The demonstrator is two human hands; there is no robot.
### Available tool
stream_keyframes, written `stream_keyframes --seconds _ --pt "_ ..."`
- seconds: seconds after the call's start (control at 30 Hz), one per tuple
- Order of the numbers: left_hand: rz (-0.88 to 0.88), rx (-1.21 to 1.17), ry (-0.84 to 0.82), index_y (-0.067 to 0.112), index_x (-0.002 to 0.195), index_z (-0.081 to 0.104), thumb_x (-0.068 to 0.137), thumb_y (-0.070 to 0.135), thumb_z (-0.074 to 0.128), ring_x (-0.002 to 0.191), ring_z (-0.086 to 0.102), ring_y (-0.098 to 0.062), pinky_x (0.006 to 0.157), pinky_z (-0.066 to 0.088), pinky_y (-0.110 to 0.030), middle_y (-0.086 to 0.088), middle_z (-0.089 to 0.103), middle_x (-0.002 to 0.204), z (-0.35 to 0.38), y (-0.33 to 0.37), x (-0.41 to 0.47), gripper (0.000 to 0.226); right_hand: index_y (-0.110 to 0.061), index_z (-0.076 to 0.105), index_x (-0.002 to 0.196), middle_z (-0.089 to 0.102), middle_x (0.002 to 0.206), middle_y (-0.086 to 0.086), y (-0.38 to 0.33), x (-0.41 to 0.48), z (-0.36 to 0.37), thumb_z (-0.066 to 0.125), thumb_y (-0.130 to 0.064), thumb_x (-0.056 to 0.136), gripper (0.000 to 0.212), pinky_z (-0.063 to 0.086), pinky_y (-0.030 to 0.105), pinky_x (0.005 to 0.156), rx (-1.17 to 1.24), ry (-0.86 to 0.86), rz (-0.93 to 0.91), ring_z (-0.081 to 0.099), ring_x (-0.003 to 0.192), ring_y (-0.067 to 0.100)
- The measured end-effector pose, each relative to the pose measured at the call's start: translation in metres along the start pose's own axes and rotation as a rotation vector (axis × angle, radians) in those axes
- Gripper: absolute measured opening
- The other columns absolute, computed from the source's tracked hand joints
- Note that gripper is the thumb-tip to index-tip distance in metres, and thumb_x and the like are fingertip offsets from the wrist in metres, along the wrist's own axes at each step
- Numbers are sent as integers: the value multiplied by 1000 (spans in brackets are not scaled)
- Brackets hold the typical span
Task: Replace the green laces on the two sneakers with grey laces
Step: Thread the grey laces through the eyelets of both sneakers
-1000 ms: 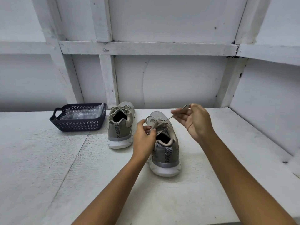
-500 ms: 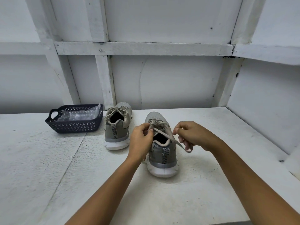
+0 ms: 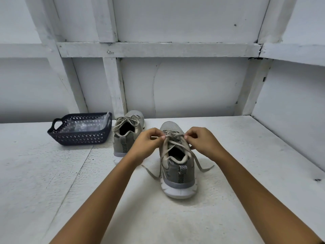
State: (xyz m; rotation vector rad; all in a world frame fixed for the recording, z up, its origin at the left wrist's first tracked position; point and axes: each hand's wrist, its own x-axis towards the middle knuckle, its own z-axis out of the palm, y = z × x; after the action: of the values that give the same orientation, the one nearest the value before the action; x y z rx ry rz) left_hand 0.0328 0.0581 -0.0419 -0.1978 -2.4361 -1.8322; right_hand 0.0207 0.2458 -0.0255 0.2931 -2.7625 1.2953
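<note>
Your left hand [image 3: 145, 144] and right hand [image 3: 203, 142] meet over the nearer sneaker [image 3: 177, 173]. Each has its fingertips curled in and pinched on the flat, pale grey-beige lace [image 3: 163, 152], just above the crossings at the top of the tongue. The two hands are near each other but not touching. The lace's loose ends trail down either side of the shoe and lie slack on the bench [image 3: 52, 182], one to the left of the heel and one to the right.

This sneaker is grey knit mesh with a smooth white sole, a darker grey band above it and a chevron-patterned pull tab at the heel. It stands upright in the middle of the bench. Its long axis runs straight away from you, with the heel towards you and the toe towards the wall.

The second sneaker [image 3: 127, 136] is of the same make and stands behind and to the left, just beside your left hand. It also has its heel towards you, and its lace is tied in a bow.

Further left is a dark plastic basket [image 3: 80, 138] with lattice walls and a loop handle. It holds crinkled clear plastic [image 3: 88, 124]. The bench surface is white and rough-textured.
</note>
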Motion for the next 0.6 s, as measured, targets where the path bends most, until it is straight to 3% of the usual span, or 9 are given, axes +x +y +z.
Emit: stream_keyframes --seconds 0.1,0.2,0.3,0.43,0.5,0.6 --pt "3 102 8 21 80 53 96 16 51 82 54 -17 86 48 -41 0 58 82 7 -4 7 17 -12 52 90 59 86 2 1 4 5 46 -17 96 10 49 34 77 -76 42 -33 57 83 22" --pt "19 135 75 24 81 46 100 19 42 80 50 -16 83 45 -38 3 53 81 13 -6 11 19 -12 46 92 64 94 11 2 9 8 40 -19 98 11 50 41 80 -53 77 -63 60 85 27" --pt "29 145 98 25 83 46 100 20 41 76 50 -16 80 46 -37 4 53 81 14 -5 14 18 -13 51 89 65 87 10 4 14 7 42 -19 98 14 53 41 76 -14 50 -41 63 80 27" --pt "-61 -34 73 12 85 57 98 7 42 70 56 -15 67 50 -25 -4 60 79 8 -2 20 21 -11 59 79 62 70 5 7 22 -4 41 -10 99 28 52 26 57 363 -113 140 60 59 14" --pt "-109 -60 0 8 89 63 96 5 47 73 59 -16 69 52 -23 -12 64 83 3 0 22 18 -5 64 83 63 71 4 10 25 -10 50 -9 96 20 53 24 59 366 -238 133 61 61 12" --pt "-115 -24 -81 11 87 68 89 9 62 82 61 -18 84 53 -35 -11 67 85 -1 5 24 7 -3 67 89 65 76 7 9 32 -15 62 -11 89 10 54 29 69 305 -336 74 62 69 14"
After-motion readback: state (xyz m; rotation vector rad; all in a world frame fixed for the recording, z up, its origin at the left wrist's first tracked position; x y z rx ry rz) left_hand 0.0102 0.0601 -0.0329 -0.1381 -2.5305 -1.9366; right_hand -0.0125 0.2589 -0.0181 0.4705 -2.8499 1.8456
